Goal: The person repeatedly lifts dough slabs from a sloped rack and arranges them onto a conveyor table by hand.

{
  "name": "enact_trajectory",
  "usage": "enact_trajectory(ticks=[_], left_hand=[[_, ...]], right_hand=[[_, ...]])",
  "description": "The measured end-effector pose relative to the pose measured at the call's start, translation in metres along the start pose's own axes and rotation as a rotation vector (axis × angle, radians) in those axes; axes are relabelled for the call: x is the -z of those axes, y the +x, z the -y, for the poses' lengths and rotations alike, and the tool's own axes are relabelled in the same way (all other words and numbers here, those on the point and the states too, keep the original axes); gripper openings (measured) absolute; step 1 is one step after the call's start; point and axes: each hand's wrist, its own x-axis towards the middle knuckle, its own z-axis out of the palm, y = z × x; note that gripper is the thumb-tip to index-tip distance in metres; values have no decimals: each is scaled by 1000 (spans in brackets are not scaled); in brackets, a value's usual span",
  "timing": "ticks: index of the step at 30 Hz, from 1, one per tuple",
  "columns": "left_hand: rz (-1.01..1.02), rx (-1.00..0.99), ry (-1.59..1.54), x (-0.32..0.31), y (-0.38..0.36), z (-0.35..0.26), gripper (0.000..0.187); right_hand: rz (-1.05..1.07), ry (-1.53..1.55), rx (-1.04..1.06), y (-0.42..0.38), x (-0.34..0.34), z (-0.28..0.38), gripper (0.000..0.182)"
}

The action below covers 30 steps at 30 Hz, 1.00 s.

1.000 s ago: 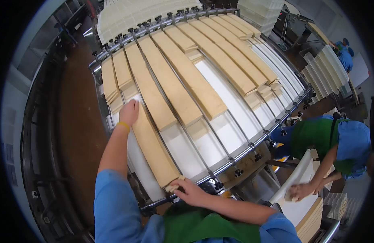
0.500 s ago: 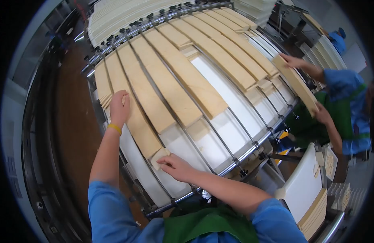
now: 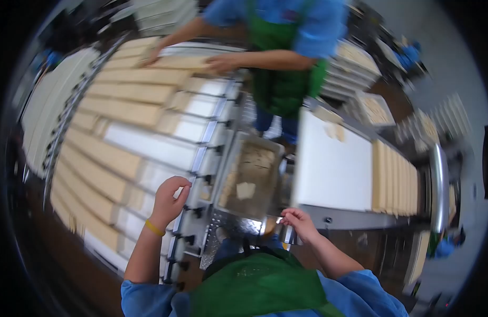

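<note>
My left hand (image 3: 171, 199), with a yellow band at the wrist, hovers by the metal rail at the near edge of the slab table. Its fingers are curled, the thumb is apart from them, and it holds nothing visible. Loosely bent, the fingers of my right hand (image 3: 301, 223) are at the near corner of a white board (image 3: 333, 174) and appear to hold nothing. Between my hands and farther off is a metal bin (image 3: 273, 150) with pale scraps. One pale flat piece (image 3: 245, 190) shows in or above it. Long pale dough-like slabs (image 3: 101, 148) lie between rods at the left.
A co-worker in a green apron (image 3: 280, 63) stands across, both hands on a slab (image 3: 180, 62). Several slabs (image 3: 394, 177) stand in a row on the white board's right side. Stacked trays (image 3: 354, 66) are behind. A curved metal bar (image 3: 439, 185) is at the far right.
My view has turned right, from the slab table toward the bin and white board. Both hands have left the slab; the pale end piece is out of my right hand.
</note>
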Motion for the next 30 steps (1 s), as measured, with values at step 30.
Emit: enact_trajectory(ticks=[30], left_hand=[[537, -194, 592, -727, 270, -316, 76]], right_hand=[[-1467, -253, 397, -39, 377, -47, 40]])
